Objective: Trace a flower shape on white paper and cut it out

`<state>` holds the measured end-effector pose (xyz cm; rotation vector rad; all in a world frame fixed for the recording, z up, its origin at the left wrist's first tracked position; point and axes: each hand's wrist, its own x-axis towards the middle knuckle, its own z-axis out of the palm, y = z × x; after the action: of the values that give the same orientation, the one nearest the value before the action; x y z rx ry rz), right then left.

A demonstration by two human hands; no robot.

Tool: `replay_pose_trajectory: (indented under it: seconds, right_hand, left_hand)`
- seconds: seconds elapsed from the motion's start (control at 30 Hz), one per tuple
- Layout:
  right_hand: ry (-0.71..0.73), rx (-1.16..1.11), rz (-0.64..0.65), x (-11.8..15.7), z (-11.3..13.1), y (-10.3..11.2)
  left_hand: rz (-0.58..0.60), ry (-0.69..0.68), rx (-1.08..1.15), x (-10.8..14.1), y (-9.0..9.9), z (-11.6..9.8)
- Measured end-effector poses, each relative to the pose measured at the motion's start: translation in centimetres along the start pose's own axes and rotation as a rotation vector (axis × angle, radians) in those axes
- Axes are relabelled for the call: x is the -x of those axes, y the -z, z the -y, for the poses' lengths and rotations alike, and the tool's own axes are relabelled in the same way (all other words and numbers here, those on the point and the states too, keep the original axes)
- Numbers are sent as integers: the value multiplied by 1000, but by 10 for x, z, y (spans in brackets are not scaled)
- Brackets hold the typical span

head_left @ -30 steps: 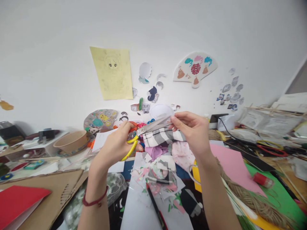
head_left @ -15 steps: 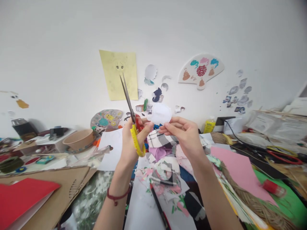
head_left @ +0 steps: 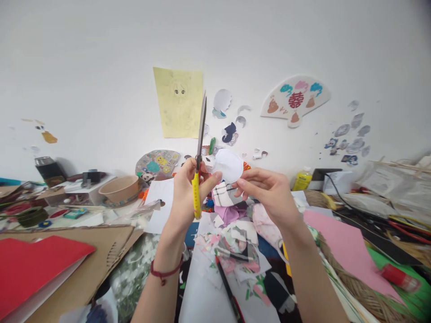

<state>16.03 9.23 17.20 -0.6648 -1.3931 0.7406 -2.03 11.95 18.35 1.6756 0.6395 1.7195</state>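
Currently, the left hand (head_left: pixel 184 197) grips yellow-handled scissors (head_left: pixel 196 197) upright, blades closed, while the right hand (head_left: pixel 269 197) pinches a round white paper (head_left: pixel 228 166) by its lower edge, just beside the blades, above a heap of paper scraps (head_left: pixel 232 249).

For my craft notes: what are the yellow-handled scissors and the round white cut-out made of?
The yellow-handled scissors seem moulded plastic at the handles, and steel at the grey, shiny blades. The round white cut-out looks like thin matte paper.
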Motion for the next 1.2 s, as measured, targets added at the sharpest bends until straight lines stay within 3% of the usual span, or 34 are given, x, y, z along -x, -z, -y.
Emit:
replay_pose_trajectory:
  seconds: [0.33,0.47,0.57,0.67,0.77,0.87,1.2]
  right_hand:
    - [-22,44,36,2,8,2]
    - [-27,50,31,4,10,3]
    - [28,33,-77,3,9,5]
    - [157,-9,-273,0,9,8]
    - [282,-31,-453,-3,10,12]
    - [349,-31,-577,-2,13,15]
    - [468,124,-589,5,20,11]
  left_hand:
    - [33,3,-4,1,-3,-1]
    - [13,-60,-62,1,-5,3]
    - [26,-147,-183,1,-2,2]
    - [131,-191,-402,3,4,-4]
    - [183,-181,-723,5,8,-9]
    - [273,-202,-856,5,7,-9]
    - [308,-241,-877,8,-2,-7]
